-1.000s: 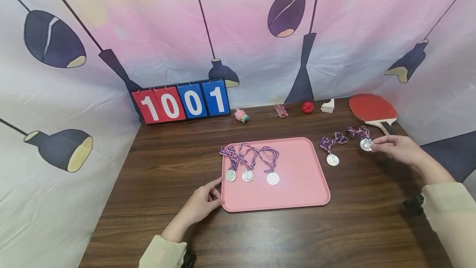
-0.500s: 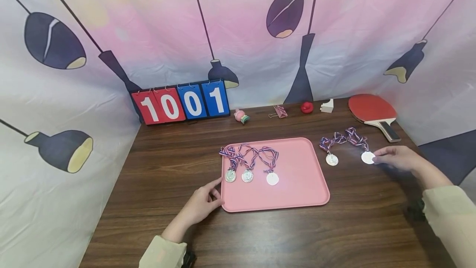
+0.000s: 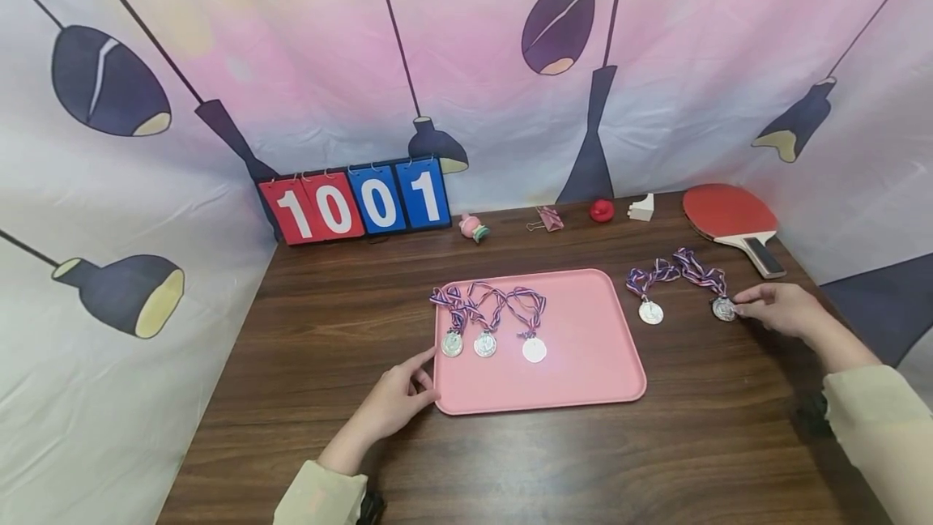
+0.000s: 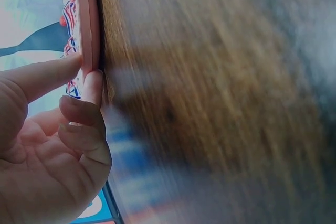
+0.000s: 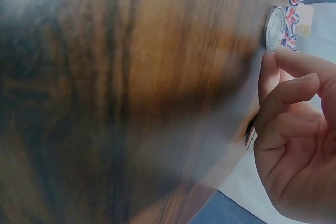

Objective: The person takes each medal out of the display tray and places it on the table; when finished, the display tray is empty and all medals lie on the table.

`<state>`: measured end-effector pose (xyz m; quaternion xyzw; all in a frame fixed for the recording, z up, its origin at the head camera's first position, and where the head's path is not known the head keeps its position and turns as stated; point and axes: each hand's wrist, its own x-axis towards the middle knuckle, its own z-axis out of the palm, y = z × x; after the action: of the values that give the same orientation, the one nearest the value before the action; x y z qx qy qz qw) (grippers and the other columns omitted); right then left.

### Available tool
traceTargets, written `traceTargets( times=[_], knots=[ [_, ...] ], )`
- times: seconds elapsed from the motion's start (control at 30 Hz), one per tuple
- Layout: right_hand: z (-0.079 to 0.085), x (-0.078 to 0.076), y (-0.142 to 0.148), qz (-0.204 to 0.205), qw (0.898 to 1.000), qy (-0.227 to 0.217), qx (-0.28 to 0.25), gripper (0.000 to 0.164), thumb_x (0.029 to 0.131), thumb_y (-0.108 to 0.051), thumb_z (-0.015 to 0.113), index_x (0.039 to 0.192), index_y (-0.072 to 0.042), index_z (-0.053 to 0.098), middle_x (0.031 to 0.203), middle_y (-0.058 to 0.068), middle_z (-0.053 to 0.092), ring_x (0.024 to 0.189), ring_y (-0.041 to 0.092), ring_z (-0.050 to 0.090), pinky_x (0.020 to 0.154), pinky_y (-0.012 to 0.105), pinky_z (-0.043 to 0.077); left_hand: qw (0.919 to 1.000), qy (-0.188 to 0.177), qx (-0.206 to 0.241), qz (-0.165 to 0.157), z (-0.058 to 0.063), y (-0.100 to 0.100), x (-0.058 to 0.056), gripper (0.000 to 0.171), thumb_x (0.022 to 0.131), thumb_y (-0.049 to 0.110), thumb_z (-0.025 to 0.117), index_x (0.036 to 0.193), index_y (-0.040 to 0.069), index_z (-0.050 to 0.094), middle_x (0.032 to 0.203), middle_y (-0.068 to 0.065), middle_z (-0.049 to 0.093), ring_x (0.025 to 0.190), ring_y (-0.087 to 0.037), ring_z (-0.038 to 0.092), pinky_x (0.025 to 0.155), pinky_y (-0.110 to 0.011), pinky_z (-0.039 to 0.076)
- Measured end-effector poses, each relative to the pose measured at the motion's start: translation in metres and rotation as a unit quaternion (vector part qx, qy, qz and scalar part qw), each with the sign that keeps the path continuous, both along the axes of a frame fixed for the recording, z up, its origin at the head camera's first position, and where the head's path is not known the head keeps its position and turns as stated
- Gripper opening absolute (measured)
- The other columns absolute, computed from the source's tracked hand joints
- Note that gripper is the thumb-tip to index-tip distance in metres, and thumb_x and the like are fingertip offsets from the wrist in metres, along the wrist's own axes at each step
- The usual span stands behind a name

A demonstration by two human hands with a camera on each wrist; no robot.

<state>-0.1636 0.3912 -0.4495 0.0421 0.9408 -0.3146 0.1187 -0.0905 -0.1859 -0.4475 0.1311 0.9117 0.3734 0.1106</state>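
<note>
My left hand [image 3: 397, 402] holds the left edge of a pink tray [image 3: 583, 379] between thumb and forefinger; its other fingers curl inward in the left wrist view. On the tray, toward its left half, lie three silver medals [image 3: 484, 344] with striped red, white and blue ribbons. To the right of the tray, my right hand [image 3: 780, 310] pinches the rim of another silver medal [image 3: 724, 309]. In the right wrist view this medal [image 5: 274, 29] stands tilted at my fingertips, its ribbon trailing behind. Another silver medal [image 3: 651, 313] lies on the table between it and the tray.
A scoreboard [image 3: 357, 201] reading 10 and 01 stands at the back left. Along the back lie a small pink figurine [image 3: 473, 227], a pink binder clip [image 3: 547, 219], a red toy [image 3: 602, 211], a white block [image 3: 641, 207] and a red table tennis paddle [image 3: 729, 213].
My right hand has drawn the medal slightly toward me, its ribbon now stretched out behind, and the medal's face has tilted. The left hand and the tray have stayed in place.
</note>
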Motion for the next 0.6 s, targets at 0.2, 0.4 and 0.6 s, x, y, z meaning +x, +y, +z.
traceTargets(
  times=[0.2,0.4,0.6],
  knots=[
    [0.009,0.002,-0.006,0.003,0.999,0.037,0.008,0.052,0.088,-0.043,0.049,0.105,0.005,0.058,0.074,0.007,0.061,0.062,0.016,0.051,0.052,0.032,0.038,1.0000,0.000,0.002,-0.002,0.001,0.001,-0.001,0.057,0.080,0.010,0.066,0.131,0.004,0.043,0.074,0.003,0.053,0.053,-0.012,0.046,0.048,-0.023,0.038],
    [0.024,0.003,-0.033,0.011,0.995,0.097,0.014,0.044,0.089,-0.042,0.050,0.101,-0.002,0.062,0.076,0.010,0.065,0.061,0.013,0.055,0.053,0.030,0.038,1.0000,-0.003,-0.001,0.002,0.001,0.000,-0.001,0.057,0.080,0.012,0.066,0.132,0.005,0.042,0.075,0.003,0.054,0.054,-0.012,0.047,0.048,-0.023,0.039],
    [0.045,-0.001,-0.086,0.039,0.988,0.144,-0.046,0.034,0.086,-0.038,0.057,0.096,-0.006,0.064,0.082,0.010,0.066,0.062,0.011,0.054,0.053,0.029,0.041,1.0000,0.000,0.003,-0.001,0.001,-0.001,-0.001,0.057,0.080,0.012,0.067,0.131,0.005,0.044,0.074,0.003,0.054,0.053,-0.012,0.047,0.048,-0.023,0.038]
  ],
)
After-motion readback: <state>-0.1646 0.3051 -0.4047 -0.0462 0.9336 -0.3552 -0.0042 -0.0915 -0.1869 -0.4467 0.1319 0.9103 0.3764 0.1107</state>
